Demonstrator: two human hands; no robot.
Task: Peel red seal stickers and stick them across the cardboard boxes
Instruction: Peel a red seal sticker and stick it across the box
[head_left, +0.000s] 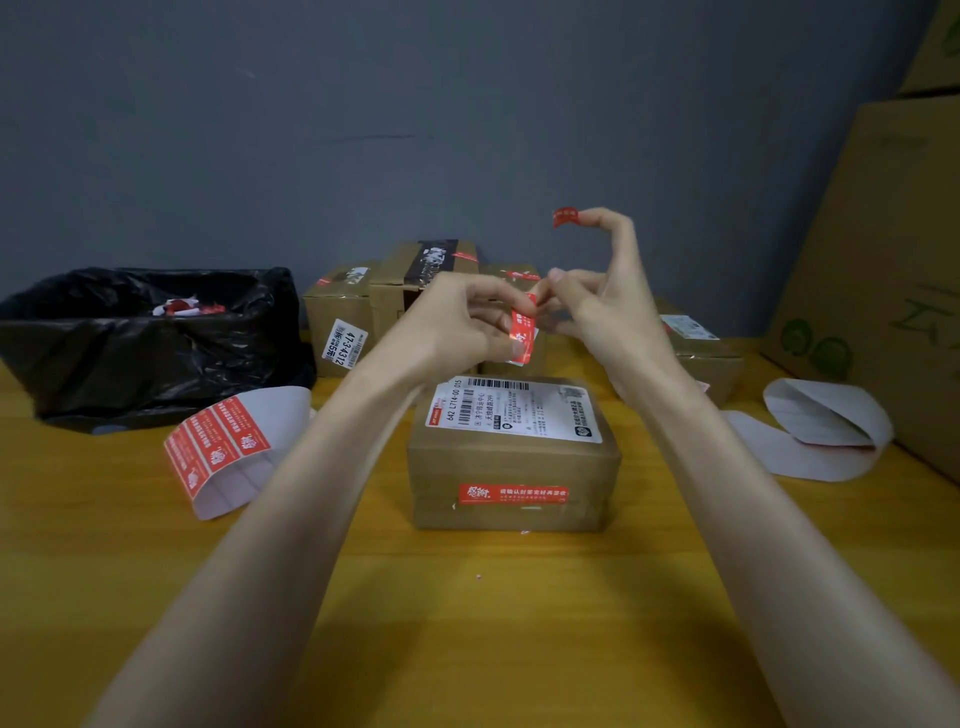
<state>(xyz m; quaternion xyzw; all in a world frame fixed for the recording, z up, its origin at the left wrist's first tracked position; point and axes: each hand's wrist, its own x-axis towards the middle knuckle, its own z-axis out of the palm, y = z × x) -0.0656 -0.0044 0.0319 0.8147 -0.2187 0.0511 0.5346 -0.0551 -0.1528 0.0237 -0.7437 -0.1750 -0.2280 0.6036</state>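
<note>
Red seal sticker (522, 327), with a sliver of white backing showing at its lower end, stands nearly upright in the air between both hands, above the far side of the cardboard box (514, 462) at the middle of the table (519, 623). The left hand (457, 325) has its fingers curled and pinches the lower part of the strip. The right hand (597, 312) nips the strip's upper end between its thumb and a finger. Its index finger is raised and hooked over, with a second small red sticker (565, 215) clinging to the fingertip. Both bare forearms reach in from the near edge and converge over the box, wrists lifted clear of it.

The box carries a white shipping label (514, 410) on top and an applied red seal (511, 493) across its near face. A curled sticker sheet (228, 441) lies toward the left edge, with a black bin bag (145, 338) behind it at the far left corner. More cardboard boxes (337, 312) stand along the far edge. Curled white backing paper (821, 431) lies near the right edge, beside a large cardboard carton (883, 260).
</note>
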